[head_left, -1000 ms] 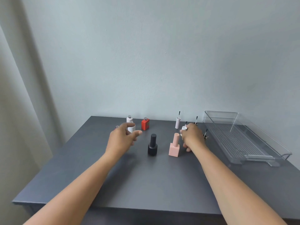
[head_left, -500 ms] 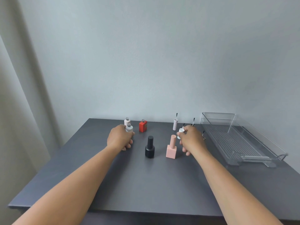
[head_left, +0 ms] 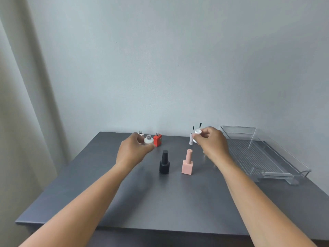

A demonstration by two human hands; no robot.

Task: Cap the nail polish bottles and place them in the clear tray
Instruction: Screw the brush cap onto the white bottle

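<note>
An open white bottle [head_left: 148, 140] was gripped in the curled fingers of the left hand [head_left: 132, 152]. A white cap [head_left: 197, 134] was pinched by the right hand [head_left: 212, 145], brush [head_left: 200, 124] upward. The cap would best be turned over, the brush fed straight into the neck, then twisted snug. The clear tray [head_left: 238, 132] lay just right of that hand.
</note>
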